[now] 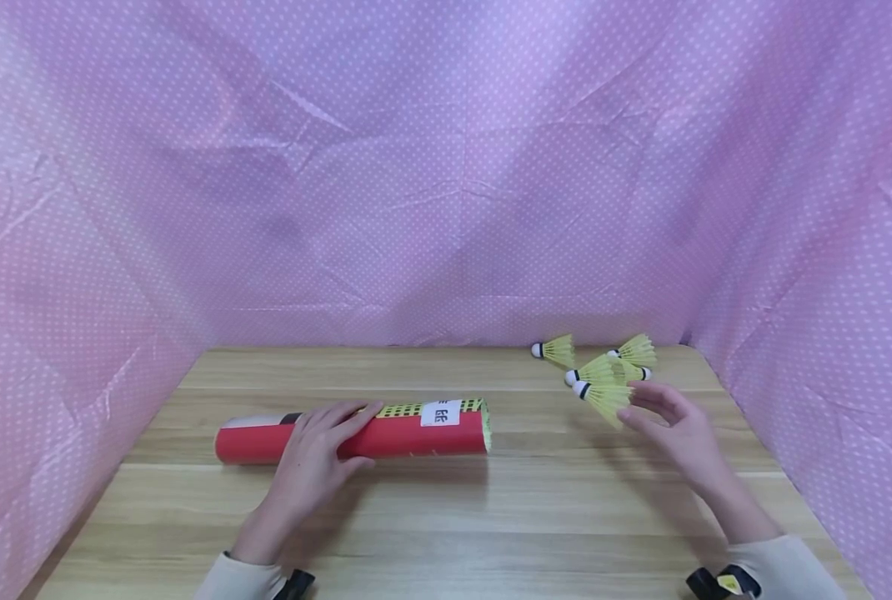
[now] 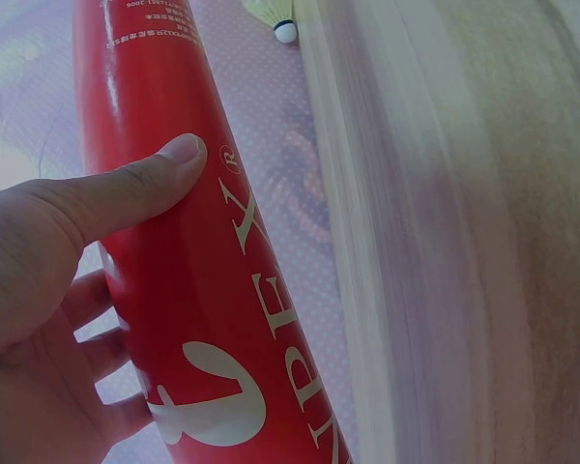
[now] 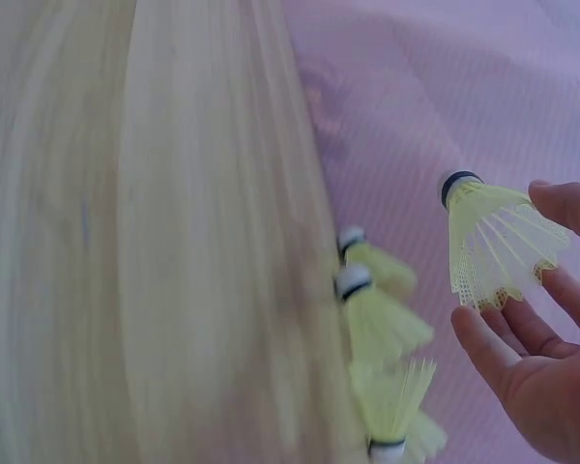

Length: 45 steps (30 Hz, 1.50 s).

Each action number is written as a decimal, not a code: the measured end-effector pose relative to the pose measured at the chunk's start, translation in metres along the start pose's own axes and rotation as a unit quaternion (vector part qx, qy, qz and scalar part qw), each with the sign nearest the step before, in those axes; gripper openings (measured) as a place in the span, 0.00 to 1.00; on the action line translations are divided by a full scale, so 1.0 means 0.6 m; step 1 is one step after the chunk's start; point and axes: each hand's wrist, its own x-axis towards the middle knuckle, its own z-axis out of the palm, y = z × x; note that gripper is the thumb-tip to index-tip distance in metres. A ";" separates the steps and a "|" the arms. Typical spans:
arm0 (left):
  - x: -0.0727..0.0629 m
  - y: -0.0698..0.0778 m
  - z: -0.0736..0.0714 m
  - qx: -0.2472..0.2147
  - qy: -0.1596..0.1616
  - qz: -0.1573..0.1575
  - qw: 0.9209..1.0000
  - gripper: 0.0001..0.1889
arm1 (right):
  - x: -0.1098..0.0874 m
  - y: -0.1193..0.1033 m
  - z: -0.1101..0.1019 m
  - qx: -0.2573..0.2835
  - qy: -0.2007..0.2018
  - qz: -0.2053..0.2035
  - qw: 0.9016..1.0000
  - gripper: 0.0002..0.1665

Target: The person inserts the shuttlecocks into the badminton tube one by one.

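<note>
My left hand (image 1: 317, 454) grips a red shuttlecock tube (image 1: 416, 433) lying sideways on the table, fingers over its top and thumb along the near side. In the left wrist view the thumb (image 2: 140, 188) presses on the red surface, with white lettering below it. The tube's right end, with a yellow-green rim, faces the right hand. My right hand (image 1: 679, 429) pinches a yellow shuttlecock (image 3: 498, 242) by the edge of its skirt, cork pointing away to the left. Behind it several more yellow shuttlecocks (image 1: 557, 350) with white corks lie near the table's far right.
The wooden table (image 1: 536, 517) ends at the back against a pink dotted cloth (image 1: 446, 183), which also hangs along both sides. The loose shuttlecocks lie in a loose group close to that back cloth, some overlapping in the head view.
</note>
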 end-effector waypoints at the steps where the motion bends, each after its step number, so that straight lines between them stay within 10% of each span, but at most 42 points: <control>1: 0.000 0.000 0.000 0.001 -0.001 0.001 1.000 0.47 | 0.000 -0.006 0.006 0.005 -0.007 -0.006 1.000 0.29; 18: 0.002 -0.002 -0.002 0.004 -0.008 0.003 1.000 0.47 | -0.001 -0.082 0.091 0.107 -0.105 -0.071 0.986 0.26; 45: 0.001 0.003 0.000 0.007 -0.015 0.011 1.000 0.46 | 0.000 -0.115 0.162 0.104 -0.189 -0.063 0.974 0.30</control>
